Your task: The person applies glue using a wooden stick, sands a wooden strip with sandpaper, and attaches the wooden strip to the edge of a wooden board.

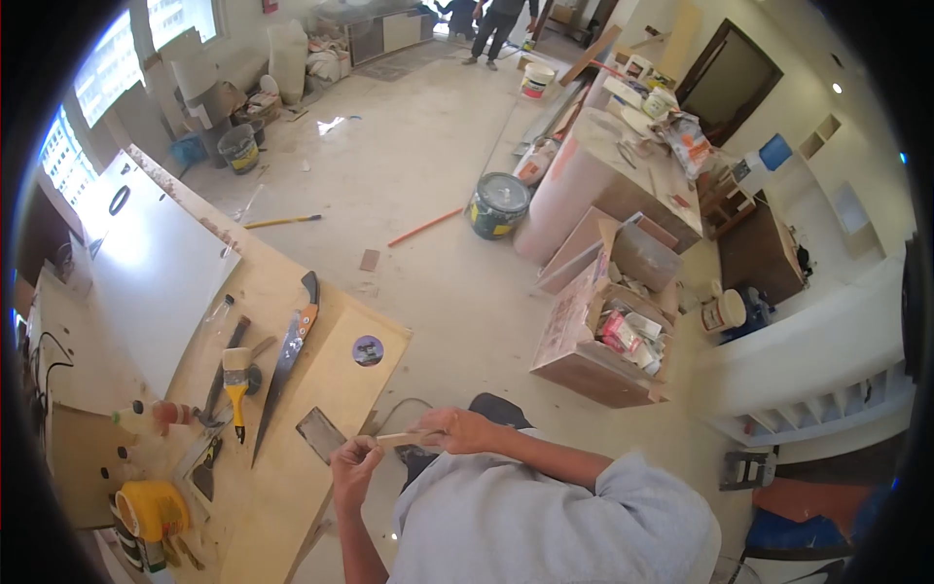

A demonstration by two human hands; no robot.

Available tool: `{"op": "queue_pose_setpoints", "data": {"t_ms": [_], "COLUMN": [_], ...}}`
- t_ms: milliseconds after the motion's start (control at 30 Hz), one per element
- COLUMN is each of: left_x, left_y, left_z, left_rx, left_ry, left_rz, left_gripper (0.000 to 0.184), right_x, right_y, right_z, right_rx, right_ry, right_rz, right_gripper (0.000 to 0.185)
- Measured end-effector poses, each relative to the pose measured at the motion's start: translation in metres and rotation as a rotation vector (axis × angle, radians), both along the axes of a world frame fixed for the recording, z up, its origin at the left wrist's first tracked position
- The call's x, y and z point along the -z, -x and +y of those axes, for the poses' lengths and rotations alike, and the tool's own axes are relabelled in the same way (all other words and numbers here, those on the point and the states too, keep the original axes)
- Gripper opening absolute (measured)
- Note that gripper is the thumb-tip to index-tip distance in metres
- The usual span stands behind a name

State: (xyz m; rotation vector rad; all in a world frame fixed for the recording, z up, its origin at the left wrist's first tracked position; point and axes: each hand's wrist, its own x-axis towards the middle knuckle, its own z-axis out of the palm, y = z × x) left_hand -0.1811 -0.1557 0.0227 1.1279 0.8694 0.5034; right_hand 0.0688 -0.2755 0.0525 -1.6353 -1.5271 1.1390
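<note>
Support the thin strip point(397, 440) at both ends, beside the bench's point(341, 321) right edge: left hand point(356, 459) pinching one end, right hand point(455, 429) grasping the other. Keep pressure even against twisting.

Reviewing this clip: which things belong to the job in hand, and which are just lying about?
In hand or nearest:
- thin pale strip, held between left hand and right hand
- flat rectangular piece, beside left hand

Lying about:
- handsaw
- paintbrush
- lidded bucket
</note>
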Motion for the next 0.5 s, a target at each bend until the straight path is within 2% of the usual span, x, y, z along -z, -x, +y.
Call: {"op": "queue_pose_setpoints", "data": {"t_ms": [67, 167, 267, 367, 467, 500], "left_x": [-0.009, -0.019, -0.027, -0.023, -0.001, 0.0], "left_y": [-0.008, -0.031, -0.061, -0.098, -0.132, -0.14], "left_z": [-0.01, -0.029, -0.041, -0.05, -0.056, -0.061], "left_rx": [-0.053, -0.167, -0.035, 0.105, 0.186, 0.17], "left_ry": [-0.062, -0.091, 0.048, 0.114, 0.167, 0.153], "left_rz": [0.06, 0.009, -0.02, -0.044, -0.058, -0.03], "left_gripper": [0.005, 0.009, 0.022, 0.024, 0.03, 0.032], "right_x": [0.0, -0.008, -0.017, -0.032, -0.02, -0.005], "right_y": [-0.011, -0.042, -0.086, -0.13, -0.166, -0.174], "right_z": [0.0, -0.004, -0.015, -0.036, -0.062, -0.069], "right_rx": [-0.024, -0.085, -0.211, -0.214, -0.154, -0.154], "right_ry": [0.053, 0.059, 0.015, 0.051, 0.111, 0.045], "right_rz": [0.053, 0.071, -0.032, 0.018, -0.001, 0.0], "right_gripper": [0.037, 0.038, 0.04, 0.041, 0.04, 0.038]}}
